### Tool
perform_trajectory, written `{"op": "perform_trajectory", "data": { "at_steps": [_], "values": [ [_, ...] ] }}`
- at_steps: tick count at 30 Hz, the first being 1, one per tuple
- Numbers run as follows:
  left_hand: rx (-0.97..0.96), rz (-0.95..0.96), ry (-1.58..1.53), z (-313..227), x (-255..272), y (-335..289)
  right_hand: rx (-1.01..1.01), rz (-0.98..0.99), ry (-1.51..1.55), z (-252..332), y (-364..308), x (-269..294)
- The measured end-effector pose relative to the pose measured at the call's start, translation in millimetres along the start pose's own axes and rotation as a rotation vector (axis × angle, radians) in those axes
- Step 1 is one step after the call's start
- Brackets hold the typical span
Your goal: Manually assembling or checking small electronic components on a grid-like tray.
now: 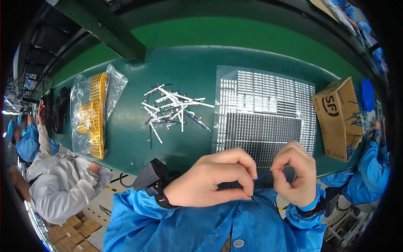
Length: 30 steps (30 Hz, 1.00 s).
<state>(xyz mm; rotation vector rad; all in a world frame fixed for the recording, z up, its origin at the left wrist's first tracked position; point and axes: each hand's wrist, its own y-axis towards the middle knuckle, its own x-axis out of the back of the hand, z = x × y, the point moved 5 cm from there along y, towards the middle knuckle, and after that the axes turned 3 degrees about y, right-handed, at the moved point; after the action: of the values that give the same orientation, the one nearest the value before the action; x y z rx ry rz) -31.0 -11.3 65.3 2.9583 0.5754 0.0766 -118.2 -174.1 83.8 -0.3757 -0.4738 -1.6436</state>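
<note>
My left hand (218, 178) is closed in a loose fist at the near edge of the green table (189, 63), pinching a small dark part at its fingertips. My right hand (296, 172) pinches the other end of a thin blue wire (263, 176) that runs between both hands. Just beyond them lies a clear sheet with rows of thin metal strips (264, 115). A loose pile of white and dark strips (172, 110) lies on the table to the left of it.
A clear bag holding yellow plastic racks (94, 113) lies at the table's left. An open cardboard box (338, 119) stands at the right. A person in a white coat (63, 180) sits at the left, another in blue (373, 168) at the right.
</note>
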Motion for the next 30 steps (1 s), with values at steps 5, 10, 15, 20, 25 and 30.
{"op": "perform_trajectory", "data": {
  "at_steps": [5, 10, 15, 20, 25, 30],
  "values": [
    [0.023, -0.018, -0.075, -1, 12, -1, 0.004, -0.288, -0.293, 5, -9, 70],
    [0.183, -0.152, -0.104, 9, 26, -11, -0.11, -0.618, -0.638, -24, -35, 181],
    [0.198, -0.128, -0.053, 9, 25, -1, -0.346, -0.445, -1.193, -85, -59, 254],
    [0.318, -0.154, -0.041, 9, 19, 7, -0.563, -0.421, -1.384, -104, -63, 267],
    [0.29, -0.096, 0.008, 6, 23, 11, -0.442, -0.504, -1.433, -98, -70, 276],
    [0.325, -0.142, 0.068, 7, 27, 12, -0.045, -0.796, -0.798, -64, -63, 262]
  ]
}}
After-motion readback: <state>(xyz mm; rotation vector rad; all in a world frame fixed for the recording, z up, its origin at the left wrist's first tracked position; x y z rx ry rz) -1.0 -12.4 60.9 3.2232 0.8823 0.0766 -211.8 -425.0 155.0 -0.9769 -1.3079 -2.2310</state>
